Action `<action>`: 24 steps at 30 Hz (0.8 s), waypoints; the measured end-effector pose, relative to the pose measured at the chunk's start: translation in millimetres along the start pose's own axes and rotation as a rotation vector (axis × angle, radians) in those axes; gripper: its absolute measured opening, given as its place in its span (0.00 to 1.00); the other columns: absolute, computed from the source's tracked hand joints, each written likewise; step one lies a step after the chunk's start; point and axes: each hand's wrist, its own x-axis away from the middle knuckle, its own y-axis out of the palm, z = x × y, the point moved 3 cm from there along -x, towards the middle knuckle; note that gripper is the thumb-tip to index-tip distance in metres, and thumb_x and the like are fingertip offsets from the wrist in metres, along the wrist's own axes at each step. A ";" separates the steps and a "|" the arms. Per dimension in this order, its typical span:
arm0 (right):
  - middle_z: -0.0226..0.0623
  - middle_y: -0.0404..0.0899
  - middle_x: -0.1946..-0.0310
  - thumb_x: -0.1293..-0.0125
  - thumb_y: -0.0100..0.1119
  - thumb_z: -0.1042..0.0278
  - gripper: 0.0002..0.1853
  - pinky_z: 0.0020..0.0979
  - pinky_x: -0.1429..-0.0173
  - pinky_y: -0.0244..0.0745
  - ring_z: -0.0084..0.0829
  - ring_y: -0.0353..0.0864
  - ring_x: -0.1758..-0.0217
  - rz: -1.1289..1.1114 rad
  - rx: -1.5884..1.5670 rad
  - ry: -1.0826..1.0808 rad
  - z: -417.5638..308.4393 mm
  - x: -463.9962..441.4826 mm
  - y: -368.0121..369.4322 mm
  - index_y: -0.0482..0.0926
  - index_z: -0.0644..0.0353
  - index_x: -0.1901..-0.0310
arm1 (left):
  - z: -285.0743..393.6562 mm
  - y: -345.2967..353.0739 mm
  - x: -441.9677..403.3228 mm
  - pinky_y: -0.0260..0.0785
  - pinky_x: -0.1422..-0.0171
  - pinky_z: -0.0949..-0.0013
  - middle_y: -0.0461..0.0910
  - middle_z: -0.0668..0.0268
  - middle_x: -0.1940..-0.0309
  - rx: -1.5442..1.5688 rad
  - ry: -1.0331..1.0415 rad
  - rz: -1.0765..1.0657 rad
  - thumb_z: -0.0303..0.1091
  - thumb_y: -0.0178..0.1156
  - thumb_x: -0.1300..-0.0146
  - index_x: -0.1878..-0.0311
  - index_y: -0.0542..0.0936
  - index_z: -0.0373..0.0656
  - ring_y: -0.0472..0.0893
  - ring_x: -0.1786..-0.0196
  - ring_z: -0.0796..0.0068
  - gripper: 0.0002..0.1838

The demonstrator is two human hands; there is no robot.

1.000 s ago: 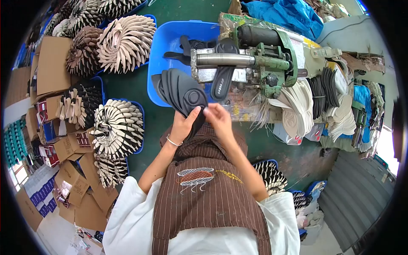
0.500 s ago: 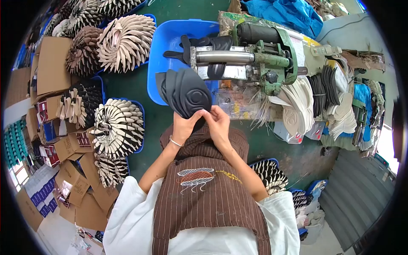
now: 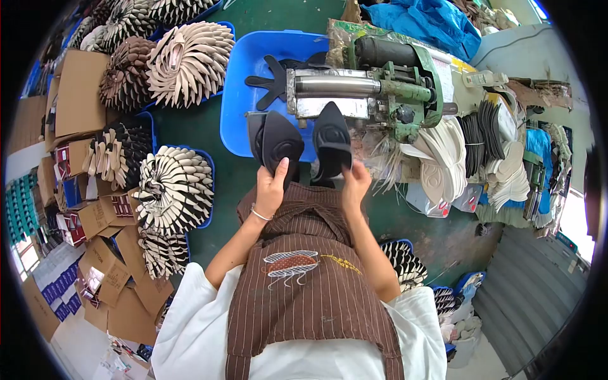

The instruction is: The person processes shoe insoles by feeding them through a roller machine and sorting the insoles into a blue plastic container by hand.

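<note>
A fanned stack of black insoles [image 3: 280,138] is gripped near its lower end by my left hand [image 3: 271,193], thumb on top. My right hand [image 3: 356,182] pinches a single black insole [image 3: 332,142] by its right edge, upright and apart from the stack. Both lie just below the roller machine [image 3: 335,87], whose metal roller reaches over the blue tub [image 3: 237,130]. Inside the tub, several black insoles [image 3: 273,79] lie spread left of the roller.
White insoles [image 3: 443,161] and a black bundle [image 3: 484,136] lie right of the machine. Blue bins with insole piles [image 3: 174,190] and cardboard boxes [image 3: 79,95] stand at the left. A blue plastic sheet [image 3: 424,22] lies at the back.
My right hand has moved right with one insole, away from the stack in my left hand. The insole that was under the roller has gone from there, and more insoles show in the tub.
</note>
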 end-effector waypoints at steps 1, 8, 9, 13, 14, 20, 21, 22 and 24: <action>0.30 0.79 0.64 0.40 0.57 0.83 0.07 0.19 0.55 0.67 0.17 0.73 0.62 0.023 -0.009 -0.037 8.9 -17.7 0.7 0.81 0.67 0.61 | -2.3 -4.6 0.3 0.69 0.54 0.72 0.82 0.65 0.62 -0.045 0.010 0.005 0.34 0.54 0.31 0.57 0.79 0.30 0.76 0.61 0.79 0.14; 0.35 0.80 0.56 0.40 0.59 0.81 0.13 0.24 0.46 0.69 0.21 0.76 0.53 -0.196 -0.224 -0.002 -46.2 -40.3 31.7 0.76 0.68 0.52 | 8.2 -11.4 -0.6 0.67 0.58 0.75 0.80 0.71 0.67 0.055 0.014 -0.009 0.33 0.57 0.33 0.61 0.79 0.31 0.73 0.65 0.83 0.12; 0.36 0.80 0.56 0.40 0.59 0.81 0.13 0.25 0.46 0.69 0.21 0.77 0.53 -0.165 -0.182 0.082 -40.9 -26.0 25.8 0.76 0.69 0.52 | 10.1 -9.9 0.0 0.66 0.58 0.75 0.80 0.71 0.66 0.077 0.035 0.020 0.33 0.57 0.33 0.60 0.79 0.32 0.73 0.65 0.84 0.11; 0.23 0.76 0.69 0.37 0.60 0.74 0.08 0.17 0.63 0.65 0.13 0.70 0.67 0.068 -0.019 0.189 -24.2 -30.6 27.1 0.79 0.66 0.57 | 0.5 -8.3 0.0 0.66 0.53 0.76 0.79 0.71 0.61 0.229 -0.068 0.029 0.34 0.56 0.33 0.55 0.78 0.34 0.73 0.60 0.83 0.12; 0.27 0.78 0.67 0.36 0.60 0.69 0.10 0.17 0.62 0.67 0.14 0.73 0.66 -0.032 0.016 0.122 -27.0 -44.9 32.3 0.79 0.66 0.58 | 0.9 -6.9 0.1 0.65 0.52 0.76 0.79 0.70 0.60 0.232 -0.073 0.021 0.34 0.56 0.32 0.54 0.78 0.34 0.73 0.59 0.82 0.12; 0.28 0.78 0.70 0.39 0.63 0.73 0.07 0.17 0.63 0.68 0.14 0.73 0.66 -0.385 -0.084 0.171 -85.7 14.9 86.4 0.75 0.65 0.63 | 3.6 6.5 -3.2 0.68 0.49 0.74 0.79 0.67 0.56 0.141 -0.017 0.035 0.36 0.54 0.31 0.50 0.76 0.34 0.76 0.56 0.79 0.15; 0.26 0.78 0.72 0.40 0.63 0.74 0.07 0.17 0.64 0.67 0.13 0.72 0.68 -0.392 -0.153 0.173 -81.2 26.9 87.1 0.75 0.64 0.64 | -1.9 4.7 -3.0 0.69 0.48 0.73 0.79 0.65 0.56 0.113 -0.030 0.025 0.37 0.53 0.30 0.49 0.75 0.34 0.77 0.55 0.77 0.16; 0.26 0.77 0.72 0.42 0.64 0.77 0.08 0.18 0.64 0.68 0.14 0.71 0.68 -0.307 -0.038 0.158 -66.0 27.6 72.5 0.74 0.63 0.63 | -4.2 2.6 -2.7 0.70 0.47 0.72 0.79 0.63 0.55 0.083 -0.040 0.017 0.38 0.51 0.29 0.48 0.75 0.34 0.78 0.55 0.75 0.17; 0.27 0.77 0.71 0.41 0.62 0.77 0.08 0.18 0.63 0.67 0.15 0.72 0.68 -0.130 -0.039 0.192 -44.4 12.9 51.1 0.74 0.63 0.62 | -2.4 -0.5 -4.9 0.71 0.52 0.72 0.80 0.62 0.58 0.265 -0.053 0.023 0.41 0.52 0.29 0.51 0.76 0.34 0.78 0.59 0.75 0.18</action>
